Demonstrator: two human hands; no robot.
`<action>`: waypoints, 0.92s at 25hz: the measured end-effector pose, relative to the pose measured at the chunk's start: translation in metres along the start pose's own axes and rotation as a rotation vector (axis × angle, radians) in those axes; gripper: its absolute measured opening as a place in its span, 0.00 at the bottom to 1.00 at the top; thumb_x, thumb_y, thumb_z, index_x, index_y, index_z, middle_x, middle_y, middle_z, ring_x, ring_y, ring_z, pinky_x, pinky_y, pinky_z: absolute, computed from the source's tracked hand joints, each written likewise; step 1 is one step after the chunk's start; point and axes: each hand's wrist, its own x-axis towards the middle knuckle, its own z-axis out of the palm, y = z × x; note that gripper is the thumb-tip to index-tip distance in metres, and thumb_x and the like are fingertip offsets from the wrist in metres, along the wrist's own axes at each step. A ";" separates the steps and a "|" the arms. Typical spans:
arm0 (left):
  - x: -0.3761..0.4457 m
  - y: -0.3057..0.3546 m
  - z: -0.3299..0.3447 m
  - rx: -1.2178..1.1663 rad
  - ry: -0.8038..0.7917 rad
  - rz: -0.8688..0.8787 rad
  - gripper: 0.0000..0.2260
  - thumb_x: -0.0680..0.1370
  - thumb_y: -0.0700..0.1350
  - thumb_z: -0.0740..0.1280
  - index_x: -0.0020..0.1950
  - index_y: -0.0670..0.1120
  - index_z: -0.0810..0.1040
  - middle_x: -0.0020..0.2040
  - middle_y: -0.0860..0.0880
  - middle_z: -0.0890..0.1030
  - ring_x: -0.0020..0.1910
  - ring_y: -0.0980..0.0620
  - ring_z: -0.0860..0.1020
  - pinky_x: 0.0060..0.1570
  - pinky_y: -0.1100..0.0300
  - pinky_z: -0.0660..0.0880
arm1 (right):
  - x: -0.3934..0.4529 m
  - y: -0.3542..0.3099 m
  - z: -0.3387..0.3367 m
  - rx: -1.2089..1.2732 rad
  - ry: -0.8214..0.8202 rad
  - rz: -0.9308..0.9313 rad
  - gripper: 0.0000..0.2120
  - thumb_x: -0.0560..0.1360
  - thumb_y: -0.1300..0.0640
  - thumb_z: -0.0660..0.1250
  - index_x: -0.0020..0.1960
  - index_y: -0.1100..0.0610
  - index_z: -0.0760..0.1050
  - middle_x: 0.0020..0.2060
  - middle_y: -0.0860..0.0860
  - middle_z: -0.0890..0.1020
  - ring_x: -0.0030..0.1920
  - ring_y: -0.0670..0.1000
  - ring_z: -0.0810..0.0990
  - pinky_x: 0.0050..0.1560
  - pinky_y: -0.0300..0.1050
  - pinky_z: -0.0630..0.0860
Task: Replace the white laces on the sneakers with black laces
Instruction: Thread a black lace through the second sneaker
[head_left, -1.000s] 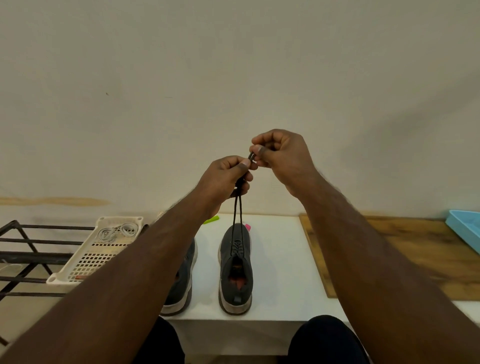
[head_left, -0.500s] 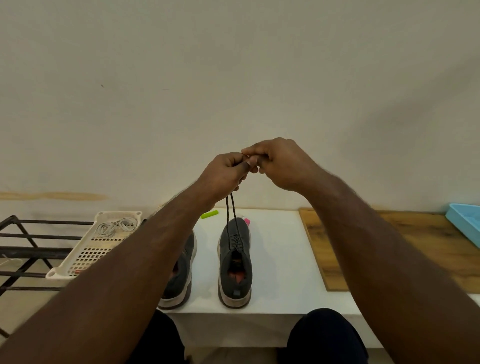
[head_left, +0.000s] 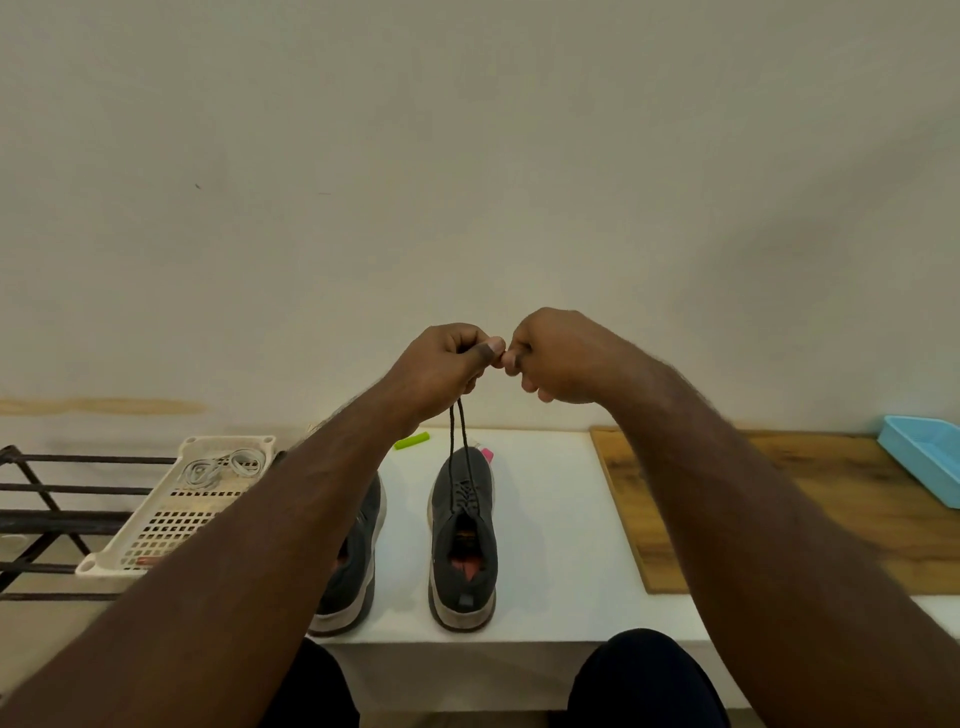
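Two grey sneakers stand on the white table. The right sneaker is threaded with a black lace whose two strands rise taut to my hands. My left hand grips both strands in its curled fingers, high above the shoe's toe. My right hand touches the left one fingertip to fingertip and pinches the lace ends, which are hidden between the fingers. My left forearm covers most of the left sneaker. White laces lie coiled in a cream perforated basket.
The basket rests on a black metal rack at the left. A wooden board lies on the table at the right, with a light blue tray on its far end. A green piece and a pink piece lie beyond the shoes.
Both hands have dropped lower and come together, the right hand closing against the left. The lace strands now hang shorter between my left hand and the right sneaker.
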 end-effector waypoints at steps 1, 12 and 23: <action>-0.001 -0.002 0.001 -0.034 0.002 0.011 0.13 0.82 0.50 0.64 0.41 0.47 0.80 0.33 0.49 0.73 0.36 0.50 0.71 0.43 0.54 0.72 | -0.003 0.000 -0.001 0.166 -0.039 0.038 0.12 0.83 0.55 0.62 0.52 0.61 0.80 0.42 0.55 0.84 0.38 0.51 0.82 0.39 0.45 0.80; -0.011 -0.049 0.053 -0.178 0.075 -0.126 0.09 0.82 0.40 0.59 0.49 0.43 0.79 0.38 0.42 0.79 0.36 0.51 0.78 0.48 0.47 0.78 | 0.007 -0.005 0.079 1.370 0.483 0.068 0.07 0.83 0.59 0.62 0.54 0.58 0.79 0.48 0.52 0.86 0.50 0.50 0.85 0.38 0.41 0.81; -0.029 -0.089 0.043 0.120 0.015 -0.099 0.08 0.79 0.40 0.67 0.46 0.50 0.83 0.43 0.55 0.84 0.46 0.59 0.81 0.46 0.66 0.73 | 0.018 0.047 0.092 0.400 -0.386 0.223 0.11 0.81 0.59 0.60 0.48 0.61 0.80 0.41 0.55 0.83 0.39 0.53 0.81 0.33 0.40 0.69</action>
